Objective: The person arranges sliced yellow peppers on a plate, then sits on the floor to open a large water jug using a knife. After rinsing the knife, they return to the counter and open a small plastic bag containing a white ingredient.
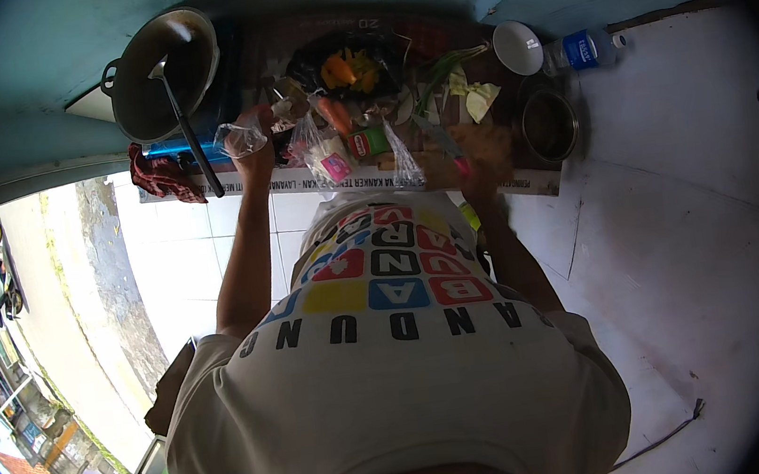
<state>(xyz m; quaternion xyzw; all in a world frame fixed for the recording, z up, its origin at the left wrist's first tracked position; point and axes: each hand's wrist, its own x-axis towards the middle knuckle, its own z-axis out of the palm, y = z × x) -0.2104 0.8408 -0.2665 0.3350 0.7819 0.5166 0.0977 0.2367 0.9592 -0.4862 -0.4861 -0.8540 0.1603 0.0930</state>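
Observation:
My left hand (256, 143) is closed around a crumpled clear plastic bag (238, 140) on the left of the newspaper sheet (297, 184). My right hand (484, 150), a little smeared by motion, grips a knife (440, 138) with a pinkish-red handle, its blade pointing up and left. Between the hands lie a carrot (333, 114), a green packet (369, 142) and a clear bag (320, 150) with a pink label. Just beyond them, orange and yellow cut pieces (350, 72) rest on a black plastic bag (305, 64). Pale cabbage leaves (480, 99) lie beyond my right hand.
A dark wok (128, 102) with a black-handled ladle (188, 133) across its rim stands at far left, a dark red cloth (165, 175) near it. On the right are a white bowl (517, 48), a metal pot (547, 124) and a water bottle (579, 51).

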